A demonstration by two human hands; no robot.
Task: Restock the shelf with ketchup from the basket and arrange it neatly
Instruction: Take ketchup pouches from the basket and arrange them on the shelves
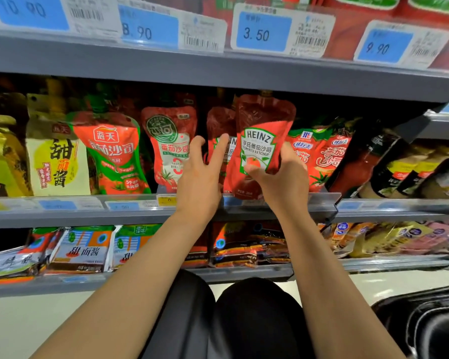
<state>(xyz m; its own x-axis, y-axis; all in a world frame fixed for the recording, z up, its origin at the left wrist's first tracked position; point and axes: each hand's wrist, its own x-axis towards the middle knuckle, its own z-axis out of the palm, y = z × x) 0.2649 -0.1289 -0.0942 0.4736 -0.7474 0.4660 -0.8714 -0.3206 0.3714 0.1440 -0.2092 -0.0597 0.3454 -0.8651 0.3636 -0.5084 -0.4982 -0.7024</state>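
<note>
The right hand (278, 174) is gripping a red Heinz ketchup pouch (263, 141) by its lower part, thumb across the front, holding it upright at the middle shelf (140, 212); its white keystone label is reading "HEINZ" and "TOMATO KETCHUP" over Chinese characters and a tomato picture. The glossy, soft-sided pouch is tapering to a spout at the top. Just left of it, a second Heinz pouch (219, 130) is standing on the shelf, and the left hand (200, 169) is reaching to it with fingers spread and relaxed, the index finger lying across its label. Further left, a red and white spouted ketchup pouch (170, 146) and a red and green one (112, 154) are standing in the same row, beside a cream sauce pouch (55, 156). To the right, red McCormick pouches (319, 154) are leaning. Blue price tags (263, 31) on the shelf above are showing 8.90, 3.50 and 9.90. A black basket (423, 322) is sitting on the floor, near right.
</note>
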